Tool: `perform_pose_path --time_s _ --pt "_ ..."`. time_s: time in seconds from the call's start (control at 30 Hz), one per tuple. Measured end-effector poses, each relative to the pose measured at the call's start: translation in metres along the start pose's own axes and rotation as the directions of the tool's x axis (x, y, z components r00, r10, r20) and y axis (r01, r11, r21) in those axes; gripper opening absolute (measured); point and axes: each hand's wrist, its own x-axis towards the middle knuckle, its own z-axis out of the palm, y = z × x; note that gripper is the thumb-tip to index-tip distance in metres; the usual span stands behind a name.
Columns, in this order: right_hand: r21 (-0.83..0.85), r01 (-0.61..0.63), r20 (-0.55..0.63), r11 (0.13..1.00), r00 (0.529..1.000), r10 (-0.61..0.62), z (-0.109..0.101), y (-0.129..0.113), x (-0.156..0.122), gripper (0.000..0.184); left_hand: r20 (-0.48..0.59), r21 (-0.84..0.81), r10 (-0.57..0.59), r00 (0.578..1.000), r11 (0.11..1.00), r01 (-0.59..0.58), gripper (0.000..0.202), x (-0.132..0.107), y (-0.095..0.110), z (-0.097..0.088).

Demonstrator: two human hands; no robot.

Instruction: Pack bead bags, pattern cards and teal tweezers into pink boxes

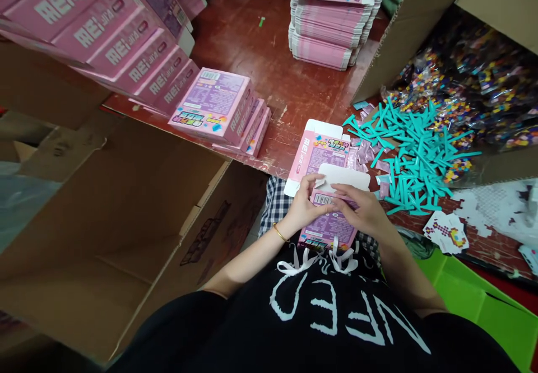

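A small pink and purple carton (330, 227) is held close to my body, its white end flap (347, 178) standing up at the far end. My left hand (307, 208) grips the carton's left side, fingers at the flap's edge and thumb across the printed face. From the right, my right hand (357, 208) closes over the same end, its fingers at the base of the flap. Whether anything is inside the carton cannot be seen. Just beyond my hands a flat, unfolded carton (321, 149) lies on the red table (269, 42).
Turquoise plastic tools (414, 157) lie heaped at right, beside small pink packets (365, 152) and printed cards (446, 232). Behind them a cardboard box holds bags of coloured beads (483, 76). Folded cartons (218, 107) are stacked at left, flat ones (328, 26) at back. A large open cardboard box (138, 222) stands lower left.
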Motion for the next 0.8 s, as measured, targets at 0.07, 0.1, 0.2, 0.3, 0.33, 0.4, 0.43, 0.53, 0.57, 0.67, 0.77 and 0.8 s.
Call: perform_pose_path --time_s 0.07,0.1,0.2,0.3,0.33,0.4,0.43,0.53,0.57,0.67,0.77,0.8 --pt "0.024 0.009 0.037 1.000 0.999 -0.009 -0.004 0.000 -0.002 0.035 0.003 0.017 0.016 1.000 1.000 -0.016 0.073 0.001 0.000 0.000" --pt "0.022 0.028 -0.008 0.999 1.000 -0.027 -0.008 0.001 -0.003 0.035 0.004 0.020 0.014 1.000 1.000 -0.014 0.072 0.002 0.000 -0.001" --pt "-0.088 0.044 -0.327 0.995 0.942 -0.071 -0.013 0.013 -0.014 0.037 0.004 0.029 -0.068 0.998 0.997 0.068 0.063 0.003 0.000 -0.004" --pt "0.003 -0.031 -0.433 1.000 0.901 0.029 0.003 0.040 -0.028 0.042 0.020 0.017 -0.206 0.978 0.978 0.206 0.047 0.005 -0.004 -0.007" --pt "0.102 -0.052 -0.401 0.993 0.912 0.089 0.013 0.049 -0.032 0.043 0.037 0.008 -0.237 0.971 0.971 0.237 0.044 0.006 -0.006 -0.007" --pt "0.293 -0.076 -0.362 0.953 0.914 0.185 0.035 0.065 -0.035 0.040 0.067 -0.005 -0.250 0.966 0.968 0.251 0.042 0.008 -0.012 -0.005" --pt "0.350 -0.078 -0.380 0.934 0.899 0.218 0.045 0.070 -0.036 0.038 0.061 -0.009 -0.231 0.971 0.973 0.232 0.042 0.008 -0.016 -0.003" --pt "0.379 -0.044 -0.497 0.924 0.833 0.243 0.058 0.074 -0.033 0.045 -0.107 -0.044 -0.123 0.987 0.992 0.119 0.047 0.009 -0.028 0.004" --pt "0.377 -0.034 -0.512 0.925 0.825 0.239 0.058 0.073 -0.031 0.050 -0.154 -0.070 -0.096 0.983 0.994 0.086 0.052 0.009 -0.032 0.006" --pt "0.360 -0.059 -0.462 0.931 0.856 0.233 0.050 0.072 -0.026 0.049 -0.143 -0.145 -0.071 0.987 0.988 0.050 0.070 0.008 -0.037 0.009" --pt "0.305 -0.076 -0.407 0.949 0.891 0.202 0.041 0.075 -0.022 0.033 -0.030 -0.127 -0.102 0.994 0.987 0.097 0.067 0.008 -0.034 0.007" --pt "0.302 -0.061 -0.393 0.951 0.901 0.182 0.039 0.076 -0.021 0.033 0.001 -0.103 -0.121 0.993 0.987 0.121 0.061 0.008 -0.031 0.006"
